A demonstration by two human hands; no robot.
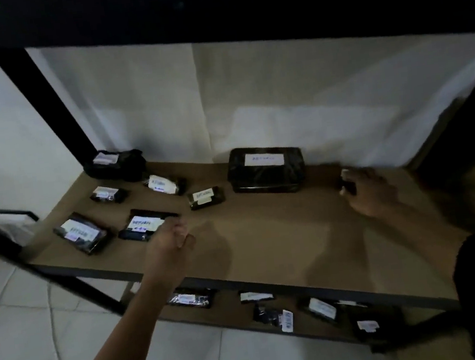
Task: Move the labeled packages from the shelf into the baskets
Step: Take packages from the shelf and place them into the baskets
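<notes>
Glossy plastic-wrapped packages (266, 169), matt shelf board (266, 235)

We have one view, from the head, looking forward and down at close range; the shelf board (266, 235) spreads beyond the fingers (181, 230) of the left hand (169, 241).

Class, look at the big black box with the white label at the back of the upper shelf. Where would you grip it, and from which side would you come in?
Grip the big box by its two short ends, one hand on each, coming in from the front. It lies flat and looks too wide for a single hand, the sheet hangs close behind it, and the shelf in front of it is open.
</notes>
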